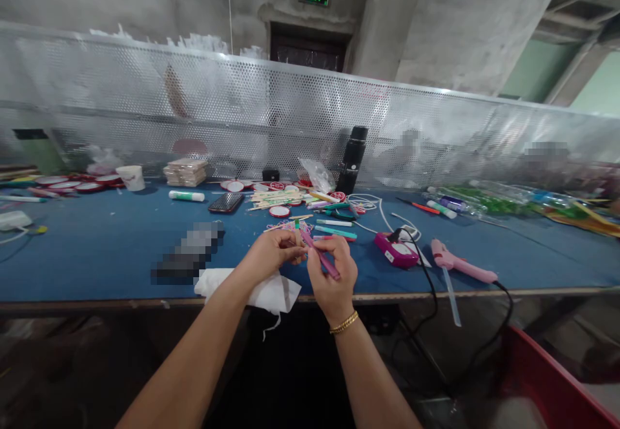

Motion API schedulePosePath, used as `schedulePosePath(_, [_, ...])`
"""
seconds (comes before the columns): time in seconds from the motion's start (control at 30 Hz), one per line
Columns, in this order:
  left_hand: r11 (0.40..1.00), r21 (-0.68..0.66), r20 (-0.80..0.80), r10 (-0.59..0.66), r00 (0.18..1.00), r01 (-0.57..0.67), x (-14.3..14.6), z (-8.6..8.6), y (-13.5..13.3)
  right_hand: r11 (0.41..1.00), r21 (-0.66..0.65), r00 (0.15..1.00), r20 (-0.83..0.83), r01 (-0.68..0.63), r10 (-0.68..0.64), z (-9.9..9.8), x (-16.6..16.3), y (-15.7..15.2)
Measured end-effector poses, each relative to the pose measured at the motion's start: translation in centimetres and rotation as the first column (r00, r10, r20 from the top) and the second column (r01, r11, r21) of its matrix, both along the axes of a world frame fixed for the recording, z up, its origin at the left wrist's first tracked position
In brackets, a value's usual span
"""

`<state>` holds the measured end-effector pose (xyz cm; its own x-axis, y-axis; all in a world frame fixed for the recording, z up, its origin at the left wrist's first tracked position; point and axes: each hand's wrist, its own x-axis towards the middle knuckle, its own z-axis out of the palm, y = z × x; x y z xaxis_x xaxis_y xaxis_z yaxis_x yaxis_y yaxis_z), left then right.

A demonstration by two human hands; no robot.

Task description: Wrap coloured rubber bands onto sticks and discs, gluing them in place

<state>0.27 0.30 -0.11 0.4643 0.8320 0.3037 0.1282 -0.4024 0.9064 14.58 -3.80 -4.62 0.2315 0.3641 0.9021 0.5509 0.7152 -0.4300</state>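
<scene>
My right hand [334, 274] is closed around a pinkish-purple marker [328, 265], its upper end slanting towards my left fingers. My left hand [271, 258] pinches just beside it. A small green-ended piece [297, 223] shows above the left fingertips; what it is and how it is held are too small to tell. Under my left forearm lies a white cloth or bag [276, 292] at the table's front edge. Just beyond my hands are a tangle of thin pink and purple pieces [306, 227], a teal marker [334, 231] and a white-barrelled pen [334, 223].
On the blue table [121, 241], a pink glue gun [462, 265] and a magenta box [396, 250] with cables lie right. A dark phone [226, 203], wooden sticks [276, 198] and a black bottle [352, 157] stand or lie farther back. A perforated metal screen [310, 112] runs behind.
</scene>
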Motion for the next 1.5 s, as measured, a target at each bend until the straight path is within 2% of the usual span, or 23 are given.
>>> schedulePosePath(0.13, [1.0, -0.004, -0.045, 0.013, 0.999, -0.013, -0.09, -0.12, -0.07, 0.999, 0.029, 0.999, 0.028, 0.029, -0.03, 0.12, -0.04, -0.1])
schedulePosePath(0.3, [0.997, 0.06, -0.068, 0.046, 0.997, -0.042, -0.29, -0.57, 0.2, 0.997, 0.038, 0.997, 0.039, 0.068, -0.07, 0.11, -0.11, -0.22])
schedulePosePath(0.57, [0.995, 0.095, -0.059, 0.035, 0.998, -0.03, -0.14, -0.6, 0.13, 1.0, 0.014, 0.999, 0.033, 0.022, -0.022, 0.32, -0.18, -0.33])
schedulePosePath(1.1, [0.996, 0.077, -0.075, 0.052, 0.996, -0.046, -0.26, -0.69, 0.27, 1.0, -0.008, 0.998, 0.057, 0.021, -0.02, 0.53, -0.25, -0.37])
schedulePosePath(1.5, [0.993, 0.114, -0.096, 0.054, 0.994, -0.043, -0.35, -0.6, 0.24, 0.999, 0.005, 0.998, 0.047, 0.049, -0.049, 0.25, -0.13, -0.18])
